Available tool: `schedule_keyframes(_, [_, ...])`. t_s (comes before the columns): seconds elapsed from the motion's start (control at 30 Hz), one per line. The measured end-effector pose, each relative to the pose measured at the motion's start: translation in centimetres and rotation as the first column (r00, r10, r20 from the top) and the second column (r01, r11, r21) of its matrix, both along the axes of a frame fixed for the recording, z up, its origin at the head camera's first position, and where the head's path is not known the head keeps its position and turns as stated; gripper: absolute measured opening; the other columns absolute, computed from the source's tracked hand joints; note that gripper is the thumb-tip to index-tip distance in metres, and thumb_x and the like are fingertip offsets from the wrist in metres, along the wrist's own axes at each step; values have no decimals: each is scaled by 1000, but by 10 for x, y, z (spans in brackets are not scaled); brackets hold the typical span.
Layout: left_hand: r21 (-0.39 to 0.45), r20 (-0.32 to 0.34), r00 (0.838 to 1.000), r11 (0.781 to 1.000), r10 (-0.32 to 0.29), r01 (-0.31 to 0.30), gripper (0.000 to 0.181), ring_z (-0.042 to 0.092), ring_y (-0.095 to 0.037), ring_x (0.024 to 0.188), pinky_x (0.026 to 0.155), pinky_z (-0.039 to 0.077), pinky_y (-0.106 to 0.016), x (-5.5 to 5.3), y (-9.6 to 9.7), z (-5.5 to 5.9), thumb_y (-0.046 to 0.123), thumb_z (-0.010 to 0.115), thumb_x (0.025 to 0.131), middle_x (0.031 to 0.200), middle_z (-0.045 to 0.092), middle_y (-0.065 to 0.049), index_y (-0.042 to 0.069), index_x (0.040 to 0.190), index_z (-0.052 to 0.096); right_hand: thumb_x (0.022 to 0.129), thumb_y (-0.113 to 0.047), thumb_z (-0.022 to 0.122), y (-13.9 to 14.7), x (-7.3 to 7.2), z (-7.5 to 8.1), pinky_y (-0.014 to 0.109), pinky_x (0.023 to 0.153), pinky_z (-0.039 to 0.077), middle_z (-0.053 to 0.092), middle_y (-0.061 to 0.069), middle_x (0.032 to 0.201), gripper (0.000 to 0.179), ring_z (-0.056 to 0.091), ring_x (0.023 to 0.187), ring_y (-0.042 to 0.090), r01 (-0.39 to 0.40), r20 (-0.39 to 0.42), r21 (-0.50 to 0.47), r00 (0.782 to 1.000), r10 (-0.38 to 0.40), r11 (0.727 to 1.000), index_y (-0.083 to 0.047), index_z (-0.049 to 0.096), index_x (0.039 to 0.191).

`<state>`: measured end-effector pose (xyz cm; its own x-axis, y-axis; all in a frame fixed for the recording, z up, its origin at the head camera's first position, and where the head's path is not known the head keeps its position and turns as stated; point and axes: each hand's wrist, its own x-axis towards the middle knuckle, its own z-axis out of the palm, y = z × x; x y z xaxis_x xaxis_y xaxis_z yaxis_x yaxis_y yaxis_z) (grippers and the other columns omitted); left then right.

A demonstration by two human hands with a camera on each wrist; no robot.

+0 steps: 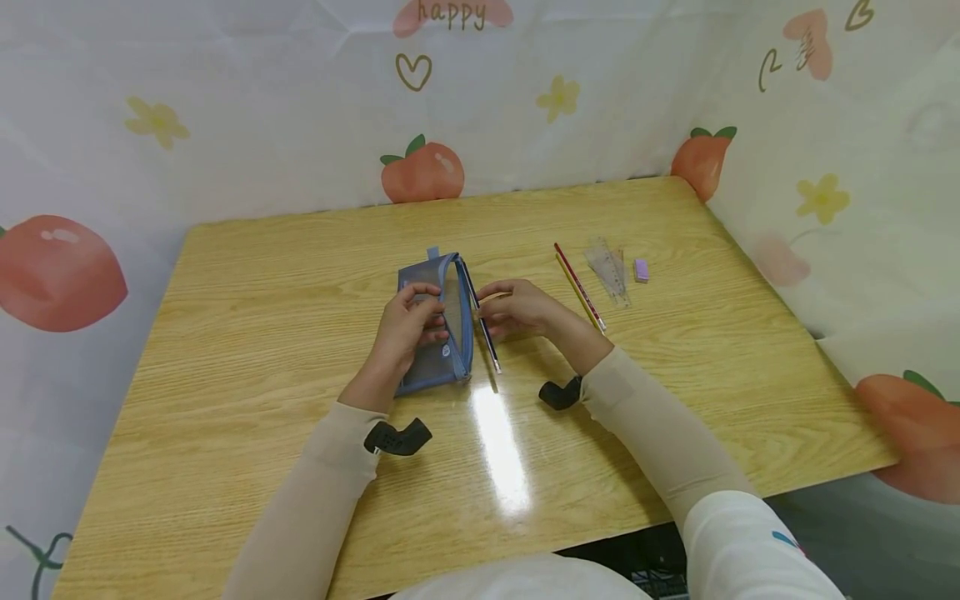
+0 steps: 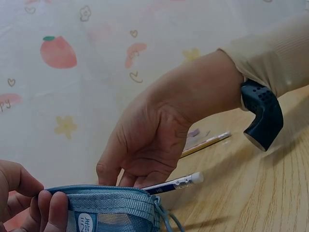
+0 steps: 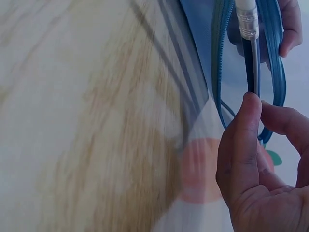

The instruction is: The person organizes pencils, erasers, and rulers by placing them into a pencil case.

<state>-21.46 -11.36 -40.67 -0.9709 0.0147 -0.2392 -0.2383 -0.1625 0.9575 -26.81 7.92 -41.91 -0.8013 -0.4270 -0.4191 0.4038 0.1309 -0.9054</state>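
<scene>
A blue mesh pencil case (image 1: 429,368) stands on the wooden table with its zipper open along the right side. My left hand (image 1: 405,327) holds the case near that opening, fingertips curled over its edge in the left wrist view. Between thumb and fingers of my right hand (image 1: 523,310) is a dark blue pencil (image 1: 488,340) with a metal band and a white eraser end. The pencil lies lengthwise along the mouth of the case, its eraser end toward me. Seen from the right wrist, the pencil (image 3: 252,63) overlaps the gap between the two zipper edges.
To the right on the table (image 1: 712,367) lie a red pencil (image 1: 576,279) and a yellow pencil (image 1: 572,281) side by side. Beyond them are clear rulers (image 1: 606,268) and a small purple eraser (image 1: 641,270). A printed cloth (image 1: 300,125) hangs behind the table.
</scene>
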Motion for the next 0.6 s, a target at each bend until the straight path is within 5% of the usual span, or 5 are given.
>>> schedule_keyframes(0.6, [-2, 22, 1000, 1000, -23, 23, 25, 53, -11, 58, 53, 54, -27, -1, 3, -3, 5, 52, 84, 76, 51, -5, 5, 109, 51, 82, -1, 61, -16, -1, -4, 39, 71, 54, 59, 19, 96, 37, 63, 77, 24, 40, -35, -1, 999, -40, 999, -1, 51, 117])
